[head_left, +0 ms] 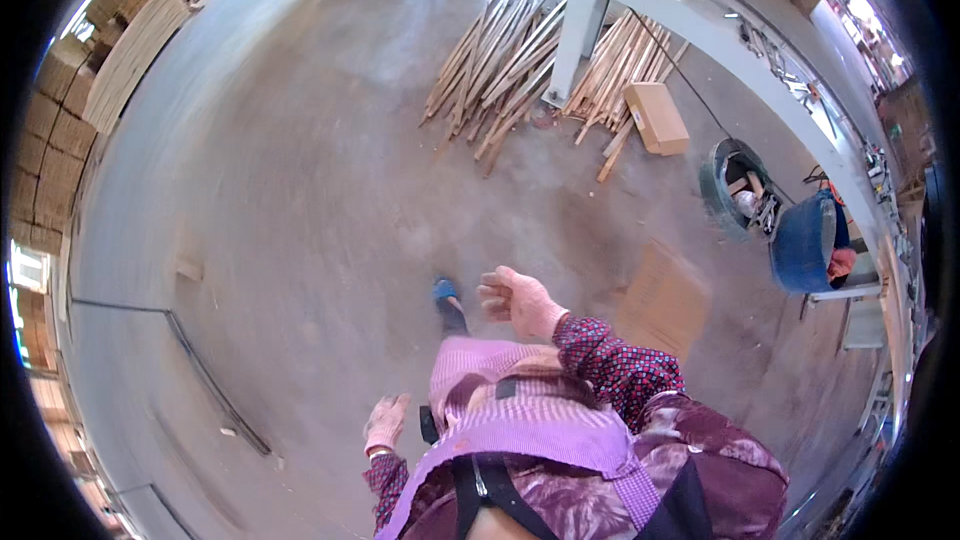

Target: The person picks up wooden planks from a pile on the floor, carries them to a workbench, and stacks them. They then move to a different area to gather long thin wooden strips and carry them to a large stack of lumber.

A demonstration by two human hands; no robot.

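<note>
My right hand point(521, 302), in a pale pink glove, is held out in front of my body with loosely bent fingers and nothing in it. Down by my left side hangs my left hand point(386, 422), also gloved in pink, its fingers loosely stretched and holding nothing. Between the hands lies a purple checked apron point(545, 440) over my patterned clothes. One foot in a blue shoe point(445, 289) shows on the concrete floor ahead. A flat cardboard sheet point(662, 298) lies on the floor to the right of my right hand.
Loose wooden strips point(500, 65) lie in piles under a long white bench point(735, 35), near a cardboard box point(656, 118). A dark round tub point(722, 190) and a blue bucket point(800, 245) stand at right. A black cable point(205, 370) crosses the left floor; stacked boards point(135, 60) stand far left.
</note>
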